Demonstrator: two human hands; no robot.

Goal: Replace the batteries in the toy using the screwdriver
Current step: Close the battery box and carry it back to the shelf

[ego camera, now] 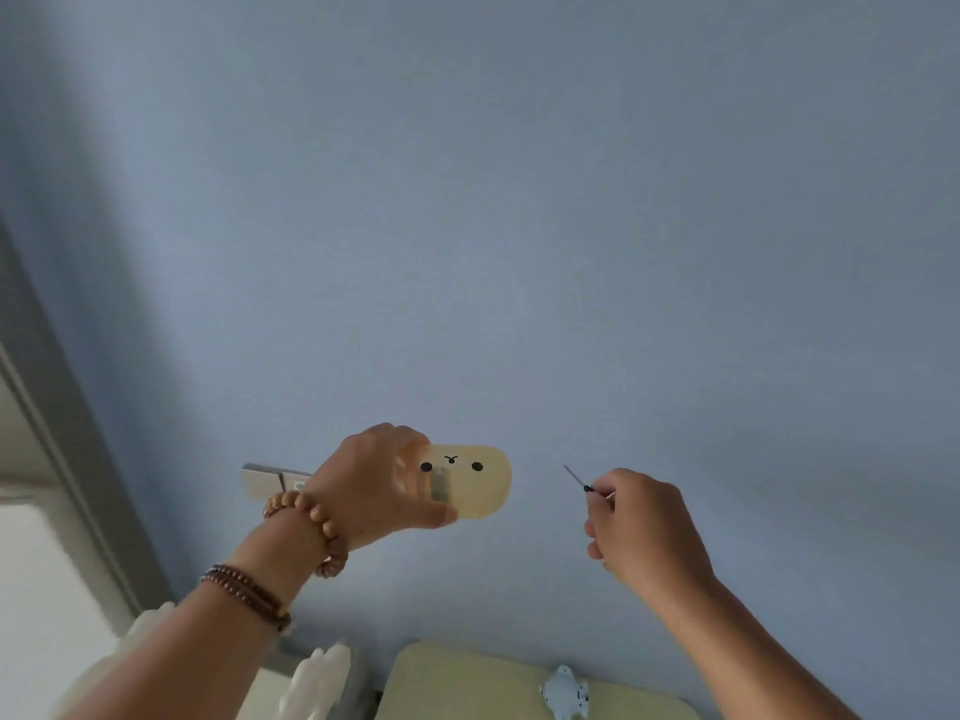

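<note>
Head view: before a plain blue wall [519, 200], the left hand [374, 485], at about 7 o'clock in the frame, gripped a translucent yellow, pill-shaped plastic toy [470, 480] with two black dot eyes, fingers curled round one end. At 5 o'clock, apart from the toy, the right hand [644, 532] pinched a thin little screwdriver [584, 483], tip pointing toward 10 o'clock. Brown wooden bead bracelets [306, 517] circled the left wrist.
</note>
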